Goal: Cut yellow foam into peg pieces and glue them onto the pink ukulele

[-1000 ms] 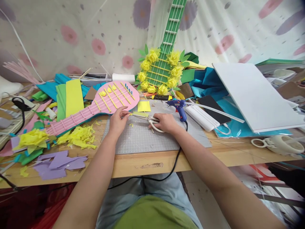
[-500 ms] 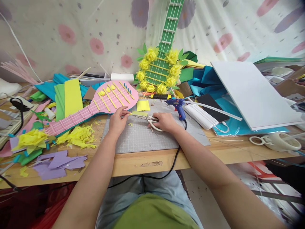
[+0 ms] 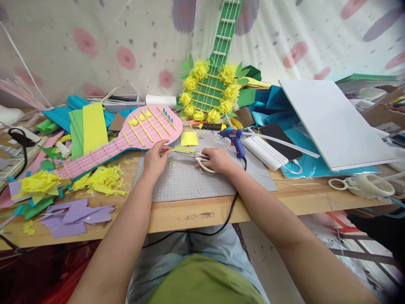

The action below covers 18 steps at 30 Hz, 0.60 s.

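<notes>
My right hand (image 3: 217,160) is closed round the white handles of a pair of scissors (image 3: 202,163), whose blades point left over the grey cutting mat (image 3: 177,185). My left hand (image 3: 155,159) pinches the left end of a small yellow paper strip (image 3: 185,149) at the blade tips. Behind the blades lies a yellow paper square (image 3: 189,138). A pink paper guitar (image 3: 155,131) with yellow bars rests just beyond my left hand. To the right of the scissors stands a blue glue gun (image 3: 234,139) with a clear stick in it.
A green guitar (image 3: 209,95) trimmed with yellow paper flowers leans at the back. Yellow scraps (image 3: 103,179) and purple paper pieces (image 3: 76,217) lie at left. At right are a white power strip (image 3: 265,153), a white board (image 3: 335,122) and another pair of scissors (image 3: 340,184). A black cord (image 3: 232,207) crosses the table edge.
The view has shifted slightly. Both hands keep nearly the same place, with the scissors and the yellow strip still between them.
</notes>
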Motion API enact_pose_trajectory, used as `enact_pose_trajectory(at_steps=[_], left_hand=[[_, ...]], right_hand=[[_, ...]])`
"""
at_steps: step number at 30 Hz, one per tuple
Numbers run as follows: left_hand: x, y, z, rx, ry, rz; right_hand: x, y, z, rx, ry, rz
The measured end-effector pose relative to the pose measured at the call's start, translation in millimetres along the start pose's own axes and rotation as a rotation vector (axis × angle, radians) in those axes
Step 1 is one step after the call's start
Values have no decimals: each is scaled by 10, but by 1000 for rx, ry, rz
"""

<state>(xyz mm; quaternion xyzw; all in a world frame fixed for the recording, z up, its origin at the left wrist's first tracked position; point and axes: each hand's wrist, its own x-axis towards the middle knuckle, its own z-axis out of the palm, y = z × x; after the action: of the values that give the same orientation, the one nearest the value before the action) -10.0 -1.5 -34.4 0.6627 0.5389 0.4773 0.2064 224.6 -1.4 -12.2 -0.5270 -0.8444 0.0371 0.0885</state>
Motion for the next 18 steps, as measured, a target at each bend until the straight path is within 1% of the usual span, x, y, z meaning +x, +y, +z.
enact_pose_trajectory(at_steps=[11, 18], left_hand=[[-2, 41, -8, 48, -12, -28], [-2, 44, -8, 29, -12, -21]], right_hand=[[9, 10, 12, -6, -3, 5], [4, -2, -9, -5, -24, 3]])
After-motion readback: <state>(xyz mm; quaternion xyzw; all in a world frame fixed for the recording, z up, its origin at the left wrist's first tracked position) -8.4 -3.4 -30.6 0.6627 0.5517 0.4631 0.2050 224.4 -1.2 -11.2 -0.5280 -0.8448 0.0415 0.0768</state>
